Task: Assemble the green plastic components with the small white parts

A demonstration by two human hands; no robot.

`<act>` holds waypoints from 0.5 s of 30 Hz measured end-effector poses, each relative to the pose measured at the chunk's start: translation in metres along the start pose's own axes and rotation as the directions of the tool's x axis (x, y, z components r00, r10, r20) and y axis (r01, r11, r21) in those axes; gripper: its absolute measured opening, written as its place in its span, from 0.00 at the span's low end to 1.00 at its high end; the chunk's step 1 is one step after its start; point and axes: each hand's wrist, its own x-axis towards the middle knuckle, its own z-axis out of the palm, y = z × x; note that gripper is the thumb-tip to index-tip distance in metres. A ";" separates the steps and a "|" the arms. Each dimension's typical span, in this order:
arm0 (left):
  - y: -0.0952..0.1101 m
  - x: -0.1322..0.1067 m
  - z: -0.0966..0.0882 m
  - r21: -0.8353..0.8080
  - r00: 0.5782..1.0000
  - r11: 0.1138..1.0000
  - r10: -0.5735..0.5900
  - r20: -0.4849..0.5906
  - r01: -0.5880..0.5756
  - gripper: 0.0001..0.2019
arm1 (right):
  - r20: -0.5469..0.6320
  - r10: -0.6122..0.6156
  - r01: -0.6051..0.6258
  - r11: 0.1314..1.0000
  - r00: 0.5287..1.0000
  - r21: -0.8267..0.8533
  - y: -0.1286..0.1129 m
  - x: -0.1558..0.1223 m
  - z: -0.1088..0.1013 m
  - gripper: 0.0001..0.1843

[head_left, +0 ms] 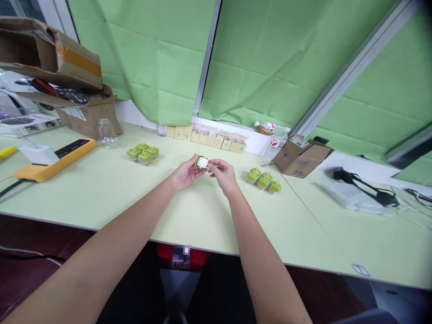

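Both my hands meet above the middle of the pale green table (101,189). My left hand (185,174) grips a small white cube-shaped item with a green rim (202,162). My right hand (223,175) pinches the same item from the right side, fingers curled. A cluster of three green items (143,153) sits on the table to the left. Another row of three green items (263,180) lies just right of my right hand.
A row of small beige boxes (205,136) lines the back edge under green curtains. A yellow power strip (54,159), a clear glass dome (106,133) and stacked cardboard boxes (50,58) are at left. An open brown carton (299,155), plastic bottles and black cables are at right.
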 end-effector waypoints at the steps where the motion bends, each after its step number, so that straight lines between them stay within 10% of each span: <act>1: 0.000 0.000 0.000 0.001 1.000 1.000 -0.002 -0.001 0.002 0.16 | -0.004 -0.002 0.002 1.000 1.000 -0.001 0.001 0.001 0.000 0.16; 15: 0.000 0.001 -0.001 -0.013 1.000 1.000 0.006 0.008 -0.006 0.16 | 0.023 -0.005 0.005 1.000 1.000 -0.029 0.000 -0.001 -0.001 0.19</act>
